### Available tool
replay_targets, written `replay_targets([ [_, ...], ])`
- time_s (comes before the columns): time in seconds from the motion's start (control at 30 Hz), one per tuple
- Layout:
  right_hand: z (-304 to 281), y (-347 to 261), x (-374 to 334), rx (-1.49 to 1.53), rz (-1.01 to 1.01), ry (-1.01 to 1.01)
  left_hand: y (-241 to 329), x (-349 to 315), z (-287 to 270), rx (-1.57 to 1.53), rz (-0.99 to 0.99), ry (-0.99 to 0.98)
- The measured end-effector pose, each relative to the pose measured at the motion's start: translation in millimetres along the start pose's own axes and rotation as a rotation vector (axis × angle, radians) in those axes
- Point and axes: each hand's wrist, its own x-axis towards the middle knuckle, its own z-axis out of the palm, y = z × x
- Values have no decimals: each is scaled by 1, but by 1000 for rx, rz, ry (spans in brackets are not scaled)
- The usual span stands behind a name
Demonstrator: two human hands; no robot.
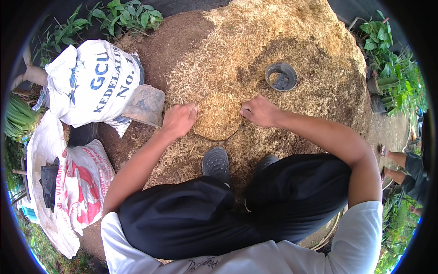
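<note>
Between my knees and the pile stands a round, dark-rimmed pot [218, 119], filled to the top with yellowish wood shavings. My left hand [180, 119] is closed at its left rim, thumb toward the shavings. On the opposite side my right hand [261, 112] grips the rim with curled fingers. Most of the pot's wall is hidden by shavings and the view from above. Just beyond my right hand, a black plastic pot [281, 76] sits in the pile, some shavings inside it. A dirt-coated grey pot [145, 105] lies tipped left of my left hand.
A big pile of wood shavings [269, 27] rises ahead, with brown soil [175, 41] at its left. A full white sack [98, 82] and a red-printed sack [86, 182] stand at left. Leafy plants [125, 16] line the edges. Another person's legs [397, 166] show at far right.
</note>
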Motion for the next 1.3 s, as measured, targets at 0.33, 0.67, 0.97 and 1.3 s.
replay_targets([
  [0.33, -6, 5, 8, 47, -101, 178, -17, -13, 2, 56, 120, 127],
  [0.67, -6, -13, -1, -93, -129, 347, -11, -23, 20, -77, -29, 80],
  [0.97, 40, -30, 2, -323, -440, 287, 10, -33, 15, -266, -194, -28],
  [1.3, 48, -21, 5, -418, -418, 245, 48, -28, 43, 167, 478, 168],
])
